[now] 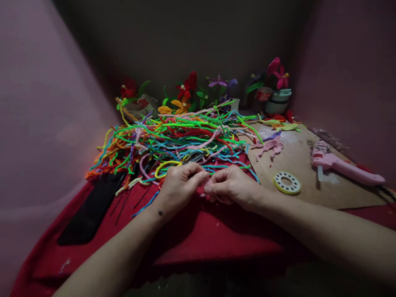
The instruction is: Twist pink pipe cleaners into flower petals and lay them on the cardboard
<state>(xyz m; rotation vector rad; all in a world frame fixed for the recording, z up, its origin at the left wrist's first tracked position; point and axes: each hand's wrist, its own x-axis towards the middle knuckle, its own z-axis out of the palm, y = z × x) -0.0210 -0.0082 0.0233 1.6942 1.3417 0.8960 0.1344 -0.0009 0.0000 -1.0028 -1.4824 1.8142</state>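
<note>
My left hand [182,181] and my right hand [232,185] meet above the red cloth near the front of the table. Between their pinched fingertips is a small piece of pink pipe cleaner [206,185]; the fingers cover most of it, so its full shape is hidden. Just beyond both hands lies a big tangled heap of pipe cleaners [185,136] in green, blue, orange, red, pink and yellow. A yellow pipe cleaner loop [163,167] lies close to my left hand.
A pink glue gun [346,165], a roll of tape [287,182] and pink pipe cleaner pieces [271,147] rest on a brown board [305,144] at right. A black phone [93,210] lies at left. Pipe cleaner flowers [185,88] stand along the back.
</note>
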